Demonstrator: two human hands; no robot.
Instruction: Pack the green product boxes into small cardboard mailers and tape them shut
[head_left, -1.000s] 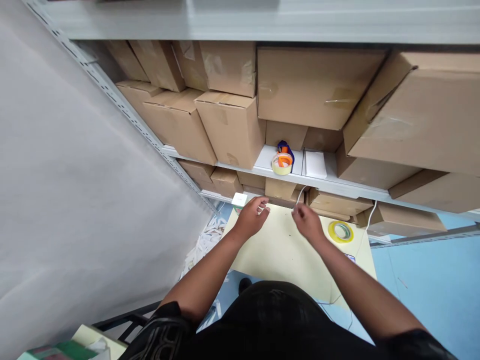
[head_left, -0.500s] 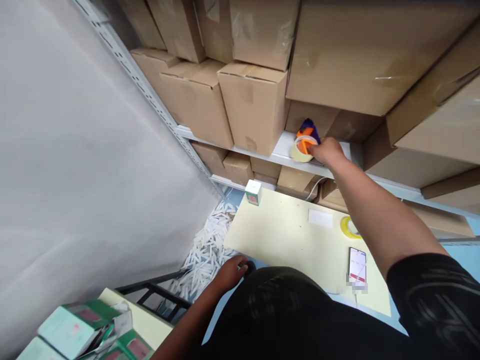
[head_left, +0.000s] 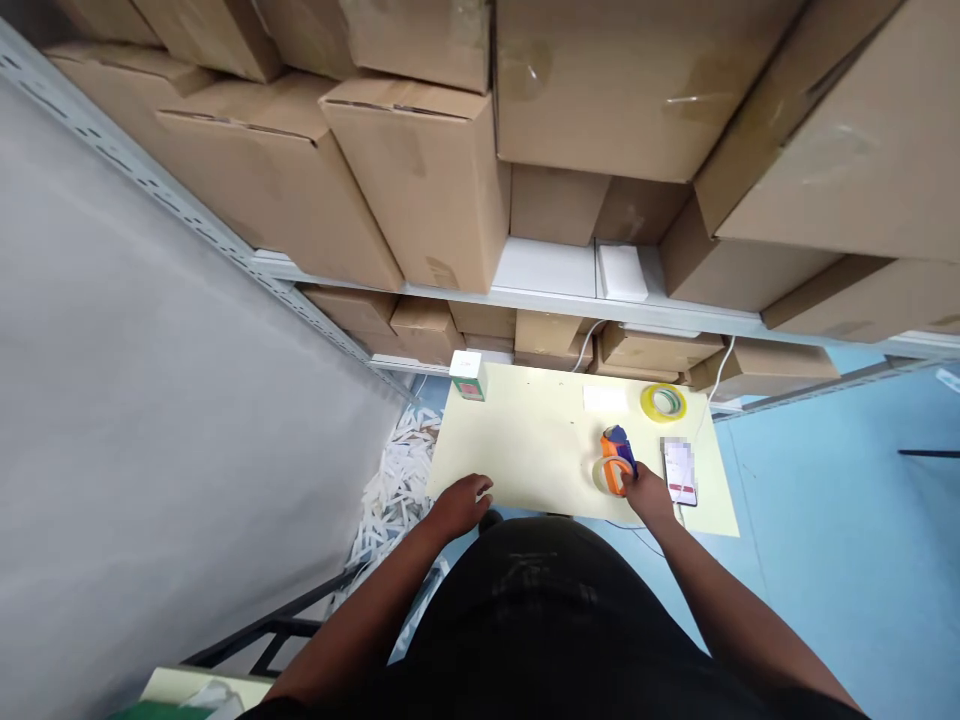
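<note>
My right hand (head_left: 649, 495) is wrapped around an orange and dark-blue tape dispenser (head_left: 616, 458), which carries a roll of pale tape. It is over the right part of the cream tabletop (head_left: 517, 430). My left hand (head_left: 460, 507) is at the table's near left edge, fingers loosely bent, a gap between thumb and fingers and nothing in it. Beyond it, a small white and green box (head_left: 469, 375) stands at the far left corner. Close to my right hand lie a phone (head_left: 679, 472), a yellow roll of tape (head_left: 664, 402) and a white slip of paper (head_left: 605, 399).
Metal shelves (head_left: 540, 297) loaded with cardboard boxes (head_left: 420, 180) rise behind the table. A white box (head_left: 622, 273) sits on the shelf. White paper strips (head_left: 397, 480) cover the floor at left, beside a grey wall (head_left: 187, 400). A white cable (head_left: 721, 368) hangs at right.
My right hand has brought the tape dispenser down from the shelf to over the table. My left hand has come to the table edge. The view has shifted right.
</note>
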